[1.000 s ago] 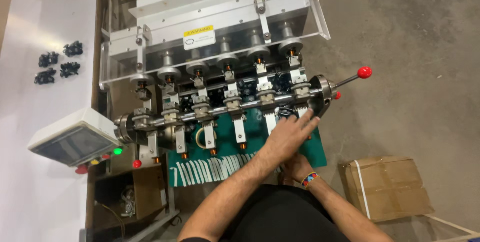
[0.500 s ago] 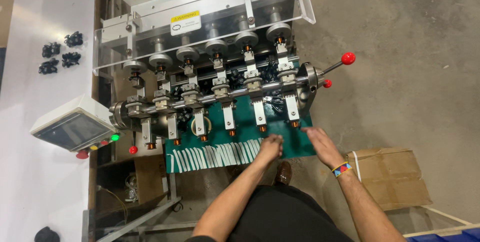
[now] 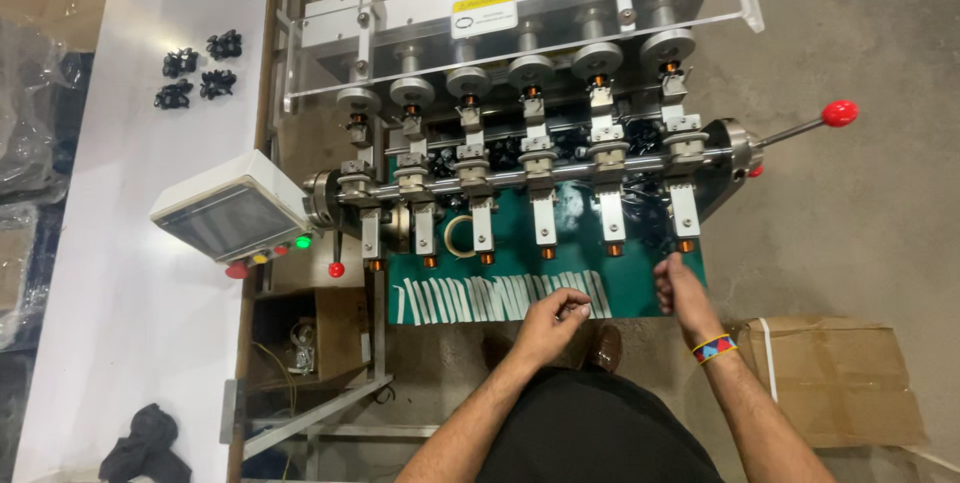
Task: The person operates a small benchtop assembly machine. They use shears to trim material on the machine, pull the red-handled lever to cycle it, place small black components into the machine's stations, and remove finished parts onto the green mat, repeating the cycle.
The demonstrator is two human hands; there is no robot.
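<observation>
Both hands work at the near edge of the green mat (image 3: 640, 288): left hand (image 3: 552, 318) curled narrow over the row of white strips (image 3: 480, 298), right hand (image 3: 680, 288) pinched beneath the winding machine's (image 3: 540, 158) rightmost copper-tipped spindle (image 3: 685, 243); whether it grips anything is unclear.

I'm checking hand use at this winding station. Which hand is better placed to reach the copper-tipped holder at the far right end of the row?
Probably the right hand: it is raised just below the rightmost holder. The left hand sits curled over the white strips, farther off.
</observation>
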